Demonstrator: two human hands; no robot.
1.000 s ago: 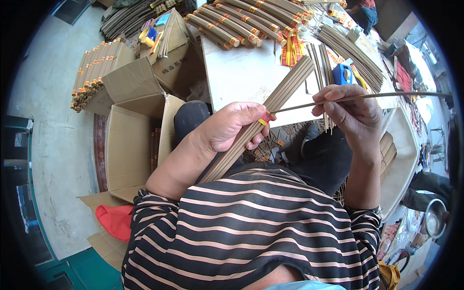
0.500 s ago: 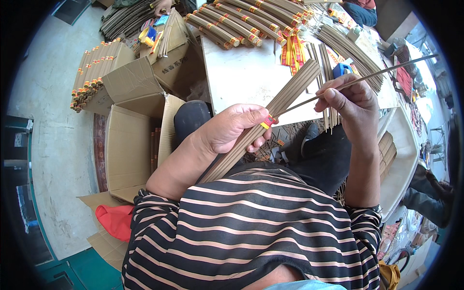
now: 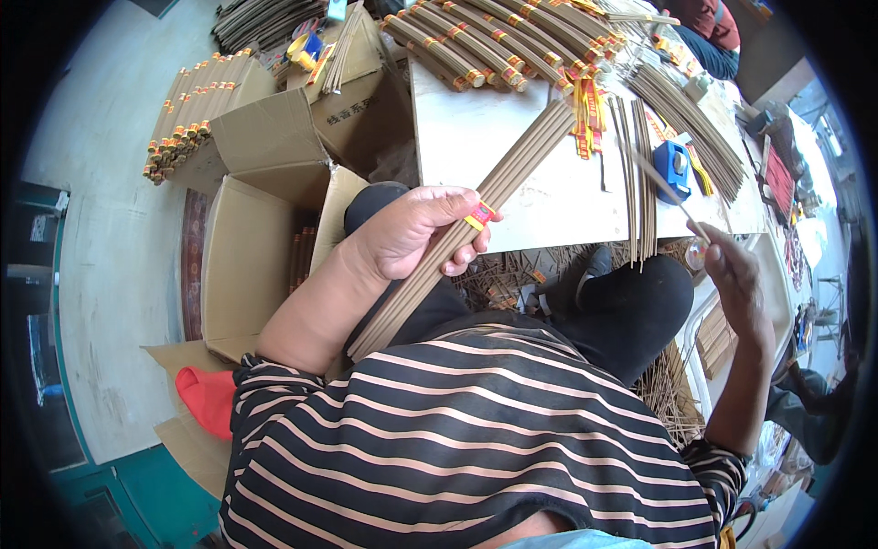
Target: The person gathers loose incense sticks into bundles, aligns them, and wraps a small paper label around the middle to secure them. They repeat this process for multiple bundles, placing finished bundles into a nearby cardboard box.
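My left hand (image 3: 402, 229) is closed round the middle of a bundle of thin brown incense sticks (image 3: 523, 151), which slants from my lap up toward the table. A red and yellow paper band (image 3: 480, 216) wraps the bundle beside my thumb. Out to the right, apart from the bundle, my right hand (image 3: 739, 284) pinches one end of a single incense stick (image 3: 663, 190), smeared by motion. Loose incense sticks (image 3: 635, 183) lie on the white table (image 3: 476, 137), their near ends past its edge. A blue tape dispenser (image 3: 674, 171) stands close to them.
Banded bundles (image 3: 498, 46) are piled at the table's far side, near red and yellow strips (image 3: 588, 119). An open cardboard box (image 3: 242, 265) with bundles inside stands at my left. More bundles (image 3: 197, 110) are stacked beyond it. Broken sticks (image 3: 672, 393) litter the floor; another person (image 3: 713, 32) sits far right.
My right hand has moved right and down, away from the bundle, taking the single stick with it. My left hand keeps its grip. The whole view has shifted slightly.
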